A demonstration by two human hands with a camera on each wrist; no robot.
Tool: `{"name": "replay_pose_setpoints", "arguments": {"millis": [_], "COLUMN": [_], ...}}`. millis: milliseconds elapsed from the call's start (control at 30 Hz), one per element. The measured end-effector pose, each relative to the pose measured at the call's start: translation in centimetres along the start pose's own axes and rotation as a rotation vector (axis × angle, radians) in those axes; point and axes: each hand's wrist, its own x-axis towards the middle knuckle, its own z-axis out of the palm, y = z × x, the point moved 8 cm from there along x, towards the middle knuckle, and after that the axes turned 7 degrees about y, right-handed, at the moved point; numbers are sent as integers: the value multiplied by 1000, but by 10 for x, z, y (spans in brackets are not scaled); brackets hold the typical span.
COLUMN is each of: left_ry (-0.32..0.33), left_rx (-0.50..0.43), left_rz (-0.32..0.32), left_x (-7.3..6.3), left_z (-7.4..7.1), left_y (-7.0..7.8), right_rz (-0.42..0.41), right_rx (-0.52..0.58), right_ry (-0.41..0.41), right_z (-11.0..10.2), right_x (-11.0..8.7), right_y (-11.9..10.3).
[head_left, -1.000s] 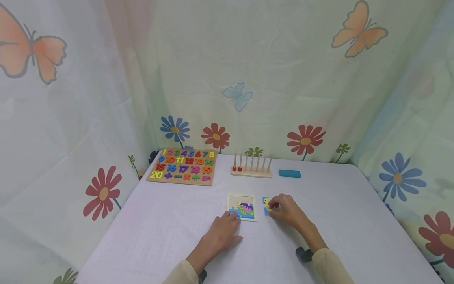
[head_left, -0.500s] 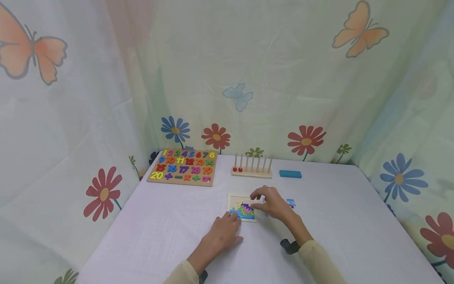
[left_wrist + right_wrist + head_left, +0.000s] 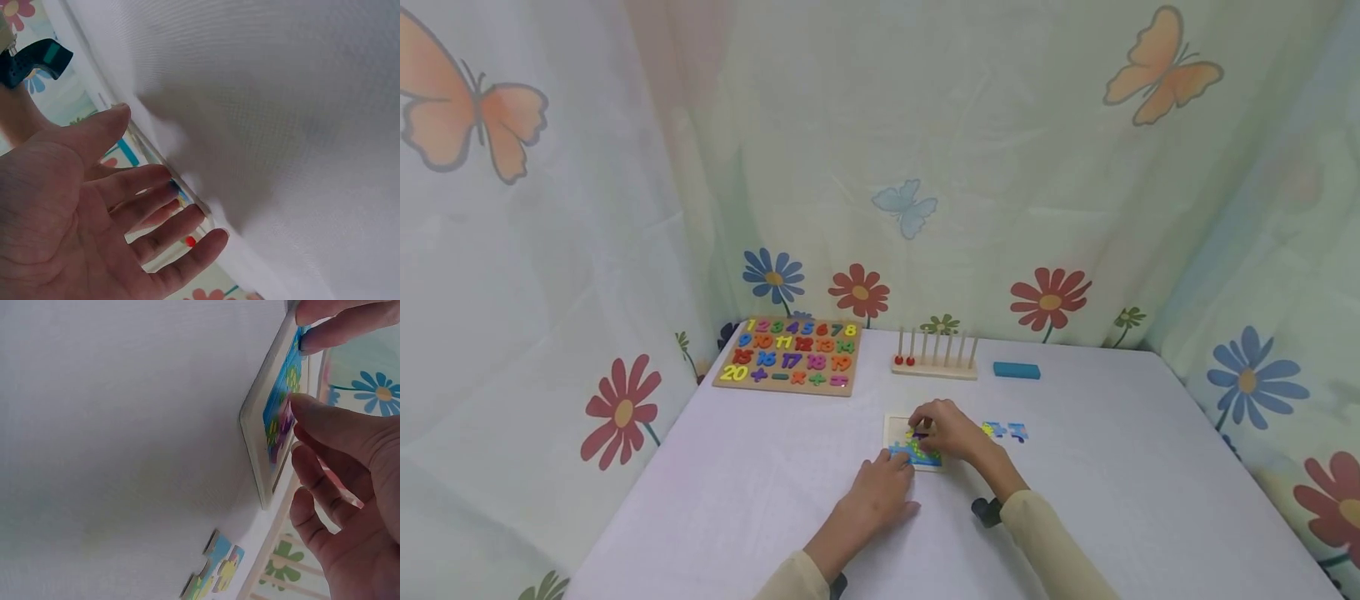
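Observation:
A small jigsaw puzzle tray [image 3: 887, 432] with a pale wooden rim lies at the middle of the table, partly filled with a blue, green and purple picture. Across its near left edge rest the fingertips of my left hand [image 3: 878, 490], fingers fairly straight. My right hand [image 3: 951, 429] is over the tray's right side. In the right wrist view its thumb [image 3: 331, 422] and curled index finger meet at the purple part, pinching what seems to be a puzzle piece, mostly hidden. Loose puzzle pieces [image 3: 997, 429] lie right of the tray, one blue and pink piece [image 3: 1018, 432] among them.
A wooden number board [image 3: 790, 357] lies at the back left. Behind the tray stands a peg rack [image 3: 934, 367] with two red beads. A teal block [image 3: 1017, 370] sits to its right. Patterned curtains enclose the table [image 3: 700, 500].
My right hand has moved left from the loose pieces to over the tray, uncovering pieces behind it. The left hand has stayed on the tray's edge.

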Motion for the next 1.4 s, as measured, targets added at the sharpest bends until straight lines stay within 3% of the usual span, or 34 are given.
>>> {"name": "replay_pose_setpoints", "arguments": {"millis": [333,633,800,967,1167,1400], "left_ry": [2,23,43,57,11,35], "left_rx": [88,74,76,42,62,43], "left_rz": [8,21,37,43,24,35], "left_x": [3,3,10,16,9,6], "left_z": [-3,0,14,30,9,6], "left_y": [5,10,6,1,7,8], "right_rz": [10,27,48,17,-35,-85], "right_rx": [31,51,58,51,60,69], "right_ry": [2,4,21,36,49,51], "right_z": [3,6,4,4,1,-2], "right_x": [1,1,2,3,1,0], "right_y": [-1,0,1,1,0,-1]}}
